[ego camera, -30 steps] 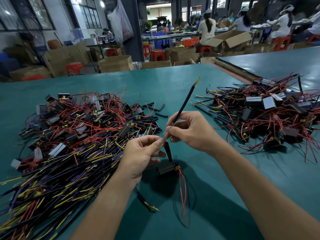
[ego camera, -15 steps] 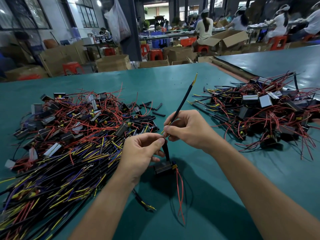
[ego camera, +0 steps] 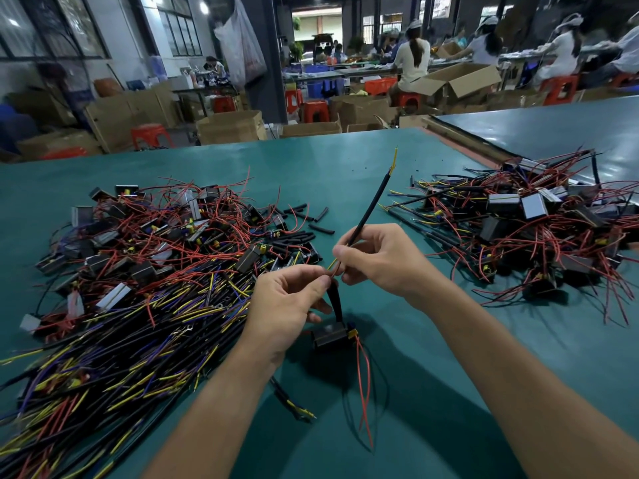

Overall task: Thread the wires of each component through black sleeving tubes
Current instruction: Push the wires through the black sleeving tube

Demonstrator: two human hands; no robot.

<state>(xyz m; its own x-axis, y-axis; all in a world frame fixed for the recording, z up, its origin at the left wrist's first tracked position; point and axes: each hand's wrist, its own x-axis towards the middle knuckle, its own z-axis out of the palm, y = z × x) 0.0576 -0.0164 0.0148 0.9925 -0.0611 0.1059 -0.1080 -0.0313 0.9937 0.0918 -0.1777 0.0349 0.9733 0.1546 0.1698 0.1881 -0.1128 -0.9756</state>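
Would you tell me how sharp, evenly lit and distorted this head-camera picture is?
Head view: the left hand, right hand and black sleeving tube are sharp; the arms throw shadows on the green table around the component; left window frames lean from wide-angle distortion; distant workers look soft.

Teal table top [ego camera: 311, 160] runs far ahead of the left hand [ego camera: 287, 305]. Second teal table [ego camera: 553, 133] ahead-right of the right hand [ego camera: 383, 257]. Past the far edge, cardboard boxes [ego camera: 228, 127] and red plastic stools [ego camera: 150, 134] on the floor. Dark-framed windows [ego camera: 179, 25] far ahead-left, ceiling lamp [ego camera: 204, 8] glowing beside them. Dark pillar [ego camera: 269, 57] straight ahead, plastic bag [ego camera: 240, 39] hanging at it. Seated workers [ego camera: 411, 60] at long benches far ahead-right, open carton [ego camera: 460, 81] near them. Blue crates [ego camera: 311, 69] behind.
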